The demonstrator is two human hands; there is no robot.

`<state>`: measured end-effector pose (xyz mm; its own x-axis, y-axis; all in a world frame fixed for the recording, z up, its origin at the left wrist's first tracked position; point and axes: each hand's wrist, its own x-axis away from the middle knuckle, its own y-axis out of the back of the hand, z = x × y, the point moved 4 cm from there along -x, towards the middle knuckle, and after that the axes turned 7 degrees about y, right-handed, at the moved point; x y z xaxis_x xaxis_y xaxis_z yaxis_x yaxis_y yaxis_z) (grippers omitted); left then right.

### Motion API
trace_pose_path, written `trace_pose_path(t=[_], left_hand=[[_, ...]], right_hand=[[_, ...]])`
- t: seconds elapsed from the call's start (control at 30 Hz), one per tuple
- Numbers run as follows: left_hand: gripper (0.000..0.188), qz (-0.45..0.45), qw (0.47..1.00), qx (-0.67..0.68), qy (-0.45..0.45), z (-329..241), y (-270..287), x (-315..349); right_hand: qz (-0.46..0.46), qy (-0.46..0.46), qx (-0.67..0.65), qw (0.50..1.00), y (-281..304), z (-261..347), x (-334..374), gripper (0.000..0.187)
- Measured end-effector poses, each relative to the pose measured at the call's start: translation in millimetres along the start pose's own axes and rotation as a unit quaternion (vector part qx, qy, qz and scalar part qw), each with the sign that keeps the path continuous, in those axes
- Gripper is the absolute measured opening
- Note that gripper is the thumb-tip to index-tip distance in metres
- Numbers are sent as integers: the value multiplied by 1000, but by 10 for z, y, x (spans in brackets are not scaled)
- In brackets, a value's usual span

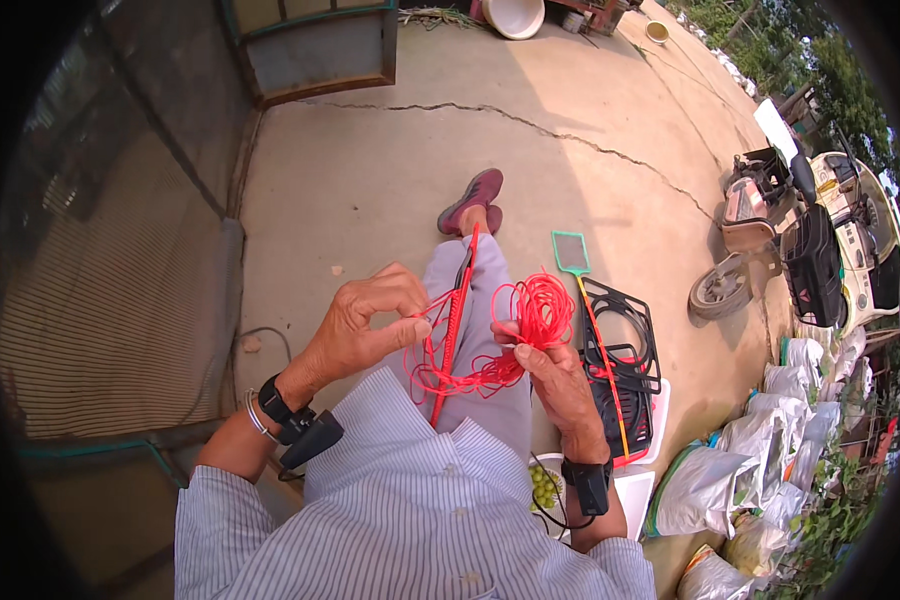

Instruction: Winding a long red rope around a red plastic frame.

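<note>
My left hand [362, 318] is closed in a pinch on a thin strand of red cord, left of my lap's middle. In my right hand [562, 388] a loose bundle of the same red cord [544, 312] is gripped between thumb and fingers, its loops standing up above the hand. Slack strands sag between both hands over my thighs. A long, narrow red stick [455, 328] with a dark part near its far end lies lengthwise over my lap, cord seemingly wound along it. Its near end is hidden by my shirt.
To my right stand black racks [625, 335] over a white container, a green-framed fly swatter [571, 252] and a bowl of green fruit [545, 485]. White sacks [705, 490] and parked scooters [760, 225] lie beyond. A screened door [120, 290] is on the left; cracked concrete lies ahead.
</note>
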<state>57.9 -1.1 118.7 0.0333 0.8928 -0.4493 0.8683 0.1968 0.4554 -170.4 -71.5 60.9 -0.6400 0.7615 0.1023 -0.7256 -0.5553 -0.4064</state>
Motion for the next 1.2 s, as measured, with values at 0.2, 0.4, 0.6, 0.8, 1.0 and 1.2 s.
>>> trace_pose_path(t=[0.2, 0.4, 0.6, 0.8, 1.0, 1.2], left_hand=[[17, -4, 859, 385, 336, 270, -176, 24], [15, 43, 868, 420, 261, 110, -275, -69], [16, 56, 883, 346, 313, 254, -309, 14], [15, 93, 937, 244, 230, 416, -64, 35], [21, 137, 987, 36, 77, 295, -87, -107], [18, 11, 993, -41, 106, 253, -46, -230]], right_hand=[[-29, 50, 210, 976, -149, 259, -69, 27], [-48, 109, 94, 989, -557, 227, -238, 24], [-40, 115, 45, 992, -709, 45, -305, 21], [25, -61, 244, 968, -129, 49, -185, 17], [-106, 103, 340, 929, -90, 364, -472, 18], [119, 320, 517, 785, -683, 322, -624, 17]])
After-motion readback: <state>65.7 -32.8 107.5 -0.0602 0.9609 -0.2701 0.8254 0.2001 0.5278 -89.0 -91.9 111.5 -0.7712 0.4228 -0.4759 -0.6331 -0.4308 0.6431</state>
